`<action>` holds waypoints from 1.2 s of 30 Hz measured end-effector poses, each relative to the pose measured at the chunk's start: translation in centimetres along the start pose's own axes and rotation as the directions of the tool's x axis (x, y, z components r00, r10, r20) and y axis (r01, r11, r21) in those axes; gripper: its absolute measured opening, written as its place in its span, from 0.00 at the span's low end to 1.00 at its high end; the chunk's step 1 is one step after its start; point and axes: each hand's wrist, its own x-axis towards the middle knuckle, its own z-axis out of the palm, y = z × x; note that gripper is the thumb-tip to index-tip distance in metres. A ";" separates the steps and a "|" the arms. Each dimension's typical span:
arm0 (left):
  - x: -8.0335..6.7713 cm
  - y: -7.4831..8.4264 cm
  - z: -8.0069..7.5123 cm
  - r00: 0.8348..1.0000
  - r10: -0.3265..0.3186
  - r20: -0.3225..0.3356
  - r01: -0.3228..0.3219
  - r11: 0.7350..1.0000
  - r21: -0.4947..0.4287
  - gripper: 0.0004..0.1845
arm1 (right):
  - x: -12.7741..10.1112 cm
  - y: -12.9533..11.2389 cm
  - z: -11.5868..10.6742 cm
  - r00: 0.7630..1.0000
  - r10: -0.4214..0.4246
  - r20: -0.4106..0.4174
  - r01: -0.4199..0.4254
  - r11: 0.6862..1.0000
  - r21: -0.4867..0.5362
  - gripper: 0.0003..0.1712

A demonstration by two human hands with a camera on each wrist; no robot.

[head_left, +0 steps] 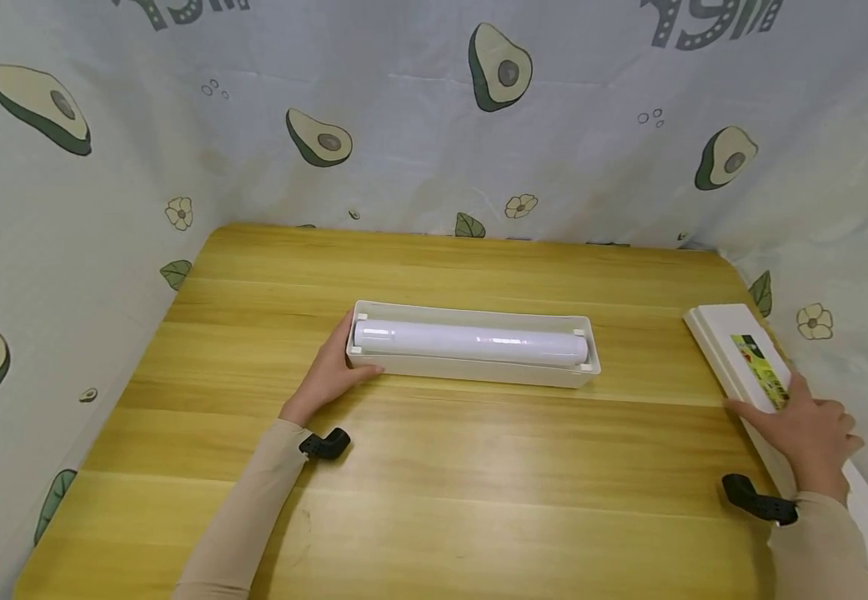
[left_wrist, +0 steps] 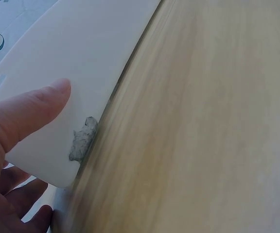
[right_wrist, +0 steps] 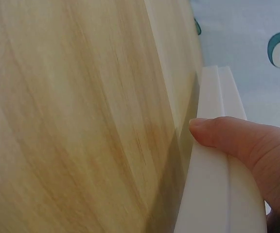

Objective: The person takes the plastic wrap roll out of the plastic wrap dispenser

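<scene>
A long white plastic wrap box (head_left: 471, 371) lies crosswise on the table, its top uncovered. Inside it rests a shiny roll of plastic wrap (head_left: 471, 342). My left hand (head_left: 328, 371) holds the box by its left end, thumb along the front wall and fingers round the end. In the left wrist view a grey rough patch (left_wrist: 83, 140) shows low on the box wall. At the right, my right hand (head_left: 809, 429) grips a long white lid (head_left: 726, 321) with a yellow-green label (head_left: 760, 367). Its thumb (right_wrist: 227, 136) presses the lid's side in the right wrist view.
The wooden table (head_left: 464, 467) has rounded far corners. A pale curtain with avocado prints (head_left: 403, 67) hangs behind it and along both sides. The lid lies along the table's right edge, close to the curtain.
</scene>
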 end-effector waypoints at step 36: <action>0.0 0.4 -0.1 1.000 -0.001 0.001 0.001 1.000 -0.014 0.57 | 0.3 1.4 0.2 0.990 0.133 0.047 -0.134 0.991 0.007 0.66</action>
